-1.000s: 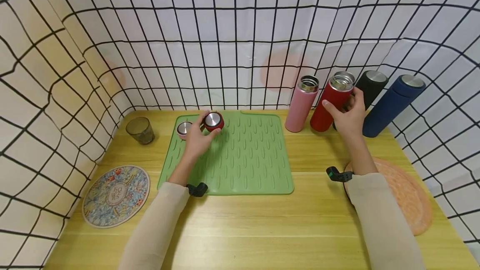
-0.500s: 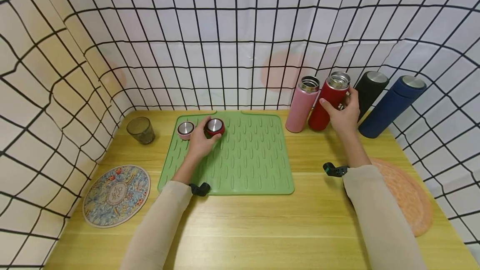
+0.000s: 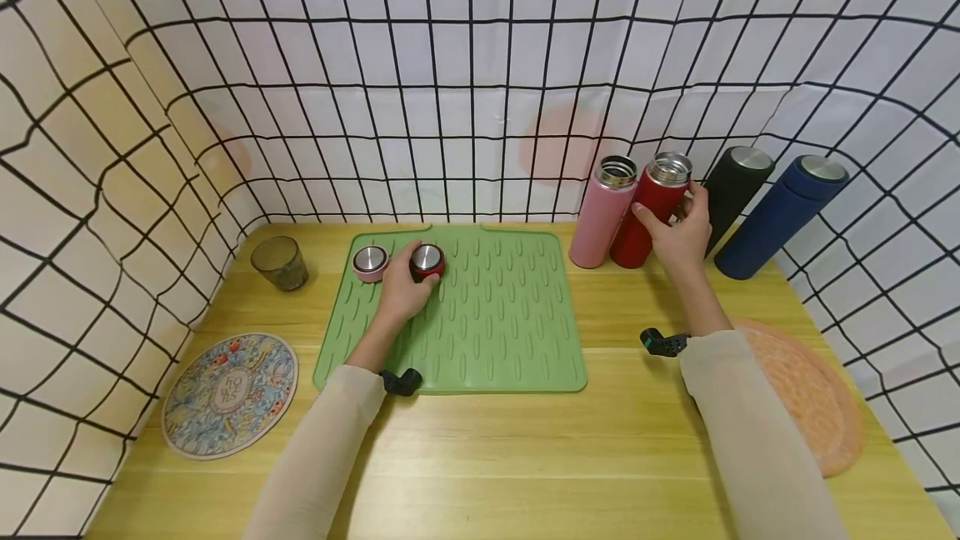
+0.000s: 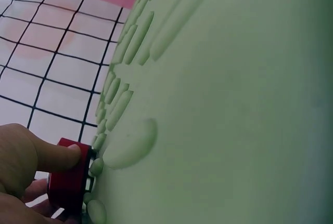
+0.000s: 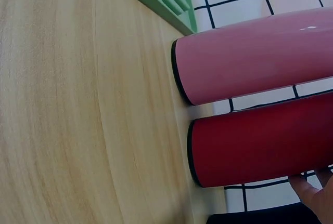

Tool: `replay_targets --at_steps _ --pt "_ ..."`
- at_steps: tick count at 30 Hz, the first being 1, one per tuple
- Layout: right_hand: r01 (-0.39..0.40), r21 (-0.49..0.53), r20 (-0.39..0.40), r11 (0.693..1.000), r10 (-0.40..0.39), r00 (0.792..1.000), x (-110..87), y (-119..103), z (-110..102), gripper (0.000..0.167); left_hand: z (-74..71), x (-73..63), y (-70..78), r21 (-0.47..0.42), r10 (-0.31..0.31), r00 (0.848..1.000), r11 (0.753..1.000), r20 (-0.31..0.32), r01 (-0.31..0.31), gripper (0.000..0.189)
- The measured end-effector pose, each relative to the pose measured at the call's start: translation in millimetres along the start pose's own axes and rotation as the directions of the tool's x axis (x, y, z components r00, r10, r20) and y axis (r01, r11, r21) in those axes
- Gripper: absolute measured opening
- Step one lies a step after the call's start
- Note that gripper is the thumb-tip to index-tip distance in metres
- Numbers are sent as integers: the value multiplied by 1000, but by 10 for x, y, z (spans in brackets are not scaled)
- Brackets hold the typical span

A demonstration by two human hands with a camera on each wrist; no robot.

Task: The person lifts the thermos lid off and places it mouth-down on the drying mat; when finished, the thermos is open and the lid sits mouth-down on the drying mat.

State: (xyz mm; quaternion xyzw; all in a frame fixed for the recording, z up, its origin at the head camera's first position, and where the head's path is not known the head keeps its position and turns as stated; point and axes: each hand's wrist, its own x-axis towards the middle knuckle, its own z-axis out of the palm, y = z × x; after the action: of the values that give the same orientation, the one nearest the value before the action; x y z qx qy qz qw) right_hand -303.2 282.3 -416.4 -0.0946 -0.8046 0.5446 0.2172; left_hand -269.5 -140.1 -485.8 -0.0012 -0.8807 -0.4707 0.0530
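My left hand (image 3: 403, 288) holds a red bottle lid (image 3: 427, 259) with a silver top between thumb and fingers, right down at the green mat (image 3: 495, 315). A pink lid (image 3: 371, 262) lies on the mat just left of it. In the left wrist view the thumb presses the side of the red lid (image 4: 70, 174). My right hand (image 3: 684, 233) grips the lidless red thermos bottle (image 3: 643, 223), which stands upright on the table. Close on its left is the lidless pink thermos bottle (image 3: 600, 219). The right wrist view shows the red bottle's base (image 5: 250, 146) at the tabletop.
A black bottle (image 3: 738, 190) and a blue bottle (image 3: 780, 215), both lidded, stand right of the red one. A brown glass (image 3: 281, 263) and a patterned round placemat (image 3: 232, 394) lie left; an orange round mat (image 3: 810, 398) lies under the right forearm. Wire grid (image 3: 487, 107) encloses the table.
My left hand has lowered the red lid onto the mat beside the pink lid. My right hand has shifted the red bottle left, closer to the pink bottle.
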Motion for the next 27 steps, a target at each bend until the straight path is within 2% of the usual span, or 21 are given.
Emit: replay_targets --at_steps 8,16,21,27 --pt "12 -14 12 1000 -12 1000 -29 2 -15 77 -14 -15 17 0 -25 1000 1000 -1 25 70" --pt "-18 -57 50 998 21 999 -71 -56 -75 85 -14 -33 31 9 -29 1000 1000 6 29 73" --pt "-26 -69 74 997 31 997 -124 -80 -138 87 -30 -61 46 9 -11 1000 1000 9 11 78" --pt "-22 -86 62 996 28 998 -224 -114 -245 85 -70 -100 102 -15 32 999 999 -11 -32 76"
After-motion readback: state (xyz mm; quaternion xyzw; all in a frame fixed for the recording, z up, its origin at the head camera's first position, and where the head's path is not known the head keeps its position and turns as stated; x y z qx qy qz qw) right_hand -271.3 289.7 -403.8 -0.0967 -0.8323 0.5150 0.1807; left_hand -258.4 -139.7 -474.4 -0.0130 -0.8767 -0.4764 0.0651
